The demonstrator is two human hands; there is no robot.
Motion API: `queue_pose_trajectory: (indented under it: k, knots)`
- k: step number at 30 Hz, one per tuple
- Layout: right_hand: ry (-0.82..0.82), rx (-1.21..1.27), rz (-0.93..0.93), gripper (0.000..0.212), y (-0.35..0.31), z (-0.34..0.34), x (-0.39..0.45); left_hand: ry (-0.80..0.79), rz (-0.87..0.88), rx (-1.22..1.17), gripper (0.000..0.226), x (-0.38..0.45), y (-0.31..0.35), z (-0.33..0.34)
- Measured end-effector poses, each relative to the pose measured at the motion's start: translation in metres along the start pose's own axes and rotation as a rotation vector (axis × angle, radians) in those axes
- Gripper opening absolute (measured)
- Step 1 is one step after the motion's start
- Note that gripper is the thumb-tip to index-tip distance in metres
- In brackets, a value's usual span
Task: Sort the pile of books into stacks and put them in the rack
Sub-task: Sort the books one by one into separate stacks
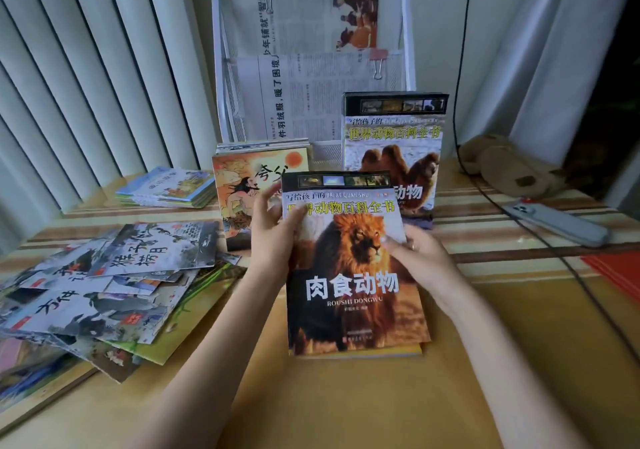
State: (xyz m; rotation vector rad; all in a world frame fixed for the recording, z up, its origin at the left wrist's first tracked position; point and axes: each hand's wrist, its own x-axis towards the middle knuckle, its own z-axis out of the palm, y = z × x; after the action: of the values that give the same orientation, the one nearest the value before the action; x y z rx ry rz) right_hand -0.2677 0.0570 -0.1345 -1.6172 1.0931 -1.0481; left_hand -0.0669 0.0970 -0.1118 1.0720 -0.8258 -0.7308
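Note:
A lion-cover book (353,296) is held up in the middle of the table. My left hand (273,227) grips its upper left edge, thumb on the cover. My right hand (419,251) grips its right edge, thumb on the lion picture. Behind it a camel-cover book (394,144) leans upright against the white rack (221,68). An orange picture-book stack (242,185) stands left of the camel book. A loose pile of thin books (104,293) is spread over the left of the table. A small flat stack (169,187) lies at the back left.
The rack holds clipped newspapers (311,95). A phone (557,222) and a black cable (588,289) lie at the right, with a brown soft object (509,168) behind and something red (620,272) at the right edge. Vertical blinds (86,85) hang at the left.

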Motion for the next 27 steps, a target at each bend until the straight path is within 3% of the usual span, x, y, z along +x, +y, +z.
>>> queue_pose_trajectory:
  k: [4,7,10,12,14,18,22,24,25,27]
  knots:
    - [0.385,0.012,-0.236,0.023,-0.009,-0.021,0.045,-0.143,0.253,0.116,0.047,0.030,0.017,0.052]
    - [0.574,-0.053,-0.307,0.028,-0.019,-0.037,0.088,-0.239,0.342,0.394,0.078,0.062,0.003,0.085]
    - [0.577,-0.298,-0.198,0.045,0.013,-0.038,0.122,-0.219,0.270,0.767,0.094,0.076,-0.047,0.096]
    - [0.525,-0.611,-0.001,0.062,0.049,-0.032,0.134,-0.291,0.153,0.740,0.097,0.072,-0.082,0.094]
    - [0.441,-0.670,0.074,0.070,0.070,-0.026,0.137,-0.320,0.109,0.696,0.093,0.071,-0.102,0.093]
    - [0.394,-0.451,-0.001,0.071,0.072,-0.019,0.137,-0.267,0.119,0.748,0.088,0.073,-0.103,0.095]
    - [0.668,-0.568,-0.177,0.070,0.063,-0.015,0.125,-0.208,0.174,0.807,0.082,0.062,-0.095,0.091]
    - [0.785,-0.651,-0.294,0.051,0.052,-0.012,0.108,-0.169,0.203,0.836,0.075,0.050,-0.086,0.084]
    - [0.772,-0.706,-0.335,0.038,0.049,-0.009,0.098,-0.157,0.220,0.862,0.073,0.043,-0.081,0.080]
    - [0.576,-0.849,-0.296,0.035,0.045,0.000,0.075,-0.148,0.257,0.966,0.067,0.027,-0.071,0.067]
